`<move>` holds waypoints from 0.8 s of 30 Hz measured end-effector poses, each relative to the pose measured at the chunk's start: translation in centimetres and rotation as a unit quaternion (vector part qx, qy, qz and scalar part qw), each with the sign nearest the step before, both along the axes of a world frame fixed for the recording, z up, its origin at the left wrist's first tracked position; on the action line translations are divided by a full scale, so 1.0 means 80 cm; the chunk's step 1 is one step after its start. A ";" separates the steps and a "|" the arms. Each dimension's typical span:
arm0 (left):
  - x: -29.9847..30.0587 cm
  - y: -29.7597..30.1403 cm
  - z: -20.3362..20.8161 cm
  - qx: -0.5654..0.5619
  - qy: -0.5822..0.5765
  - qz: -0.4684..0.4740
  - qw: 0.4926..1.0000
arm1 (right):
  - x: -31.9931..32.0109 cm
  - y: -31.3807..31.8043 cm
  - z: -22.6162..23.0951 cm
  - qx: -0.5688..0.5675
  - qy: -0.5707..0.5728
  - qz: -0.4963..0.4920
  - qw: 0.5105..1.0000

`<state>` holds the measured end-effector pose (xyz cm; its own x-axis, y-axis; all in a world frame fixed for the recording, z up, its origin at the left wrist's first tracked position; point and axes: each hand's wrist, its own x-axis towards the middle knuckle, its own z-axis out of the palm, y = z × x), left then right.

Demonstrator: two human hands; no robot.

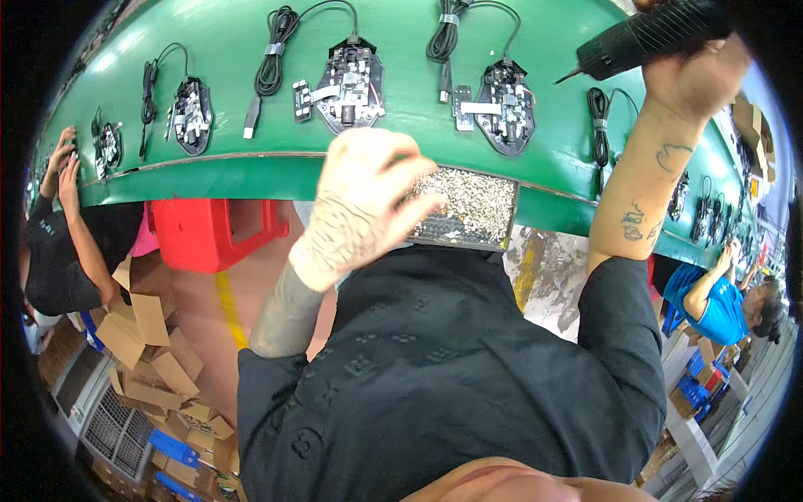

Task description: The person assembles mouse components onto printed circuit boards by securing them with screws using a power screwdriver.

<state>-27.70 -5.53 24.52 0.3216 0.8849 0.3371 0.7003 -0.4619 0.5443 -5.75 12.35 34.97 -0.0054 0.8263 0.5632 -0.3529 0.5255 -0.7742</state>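
Observation:
My right hand point(694, 77) is raised at the upper right, wrapped round a black electric screwdriver point(648, 40). Its thin bit points left, above the green belt. My left hand point(368, 188) hovers at the left side of a dark tray point(512, 219) of small silvery screws point(473, 199). Its fingers are bent but apart, and I see nothing between them. Just beyond that hand lies an opened computer mouse point(351, 88) with its circuit board bare and a coiled cable point(269, 71). A second opened mouse point(505, 105) lies behind the tray, under the screwdriver's left side.
More opened mice, such as one at the left point(192, 117), line the green belt point(242, 138). Co-workers' hands point(67, 171) are busy at far left; another person point(711, 301) sits at right. A red stool point(196, 234) and cardboard boxes point(150, 360) stand at lower left.

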 end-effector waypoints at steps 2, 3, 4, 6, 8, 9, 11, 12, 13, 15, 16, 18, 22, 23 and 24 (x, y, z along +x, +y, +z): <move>0.015 -0.009 0.006 -0.050 0.040 -0.034 0.997 | 0.008 0.010 -0.009 -0.068 0.055 0.082 0.993; 0.021 -0.011 -0.003 -0.048 0.026 -0.044 0.998 | 0.009 0.011 -0.022 -0.070 0.056 0.080 0.993; 0.023 -0.012 -0.006 -0.049 0.026 -0.046 0.997 | 0.009 0.008 -0.039 -0.027 0.065 0.155 0.985; 0.026 -0.014 -0.011 -0.032 0.047 -0.035 0.998 | -0.001 -0.004 -0.053 0.014 0.075 0.232 0.970; 0.026 -0.019 -0.012 -0.029 0.036 -0.016 0.999 | -0.023 -0.028 -0.055 -0.049 0.155 0.358 0.920; 0.026 -0.021 -0.012 -0.024 0.022 0.000 0.999 | -0.019 -0.021 -0.064 -0.007 0.128 0.437 0.890; 0.023 -0.019 -0.008 -0.020 0.001 -0.001 1.000 | -0.022 -0.043 -0.041 -0.043 0.115 0.401 0.908; 0.022 -0.018 -0.007 -0.018 -0.021 -0.003 1.000 | -0.011 -0.035 -0.048 0.003 0.066 0.420 0.905; 0.020 -0.022 -0.009 -0.018 -0.012 0.011 1.000 | -0.031 -0.053 -0.055 -0.014 0.150 0.398 0.905; 0.017 -0.028 -0.013 -0.032 -0.055 0.006 0.998 | -0.031 -0.063 -0.048 -0.061 0.137 0.451 0.880; 0.018 -0.027 -0.011 -0.029 -0.056 0.006 0.998 | -0.018 -0.056 -0.043 -0.071 0.104 0.535 0.835; 0.020 -0.026 -0.003 -0.017 -0.099 0.011 0.995 | -0.012 -0.056 -0.040 -0.046 0.091 0.540 0.835; 0.022 -0.028 0.010 -0.062 -0.165 0.024 0.984 | -0.017 -0.062 -0.039 -0.008 0.093 0.543 0.835; 0.027 -0.028 0.013 -0.087 -0.214 0.048 0.972 | -0.015 -0.059 -0.036 -0.011 0.083 0.544 0.835; 0.029 -0.028 0.014 -0.113 -0.261 0.071 0.956 | -0.013 -0.058 -0.035 -0.011 0.082 0.545 0.834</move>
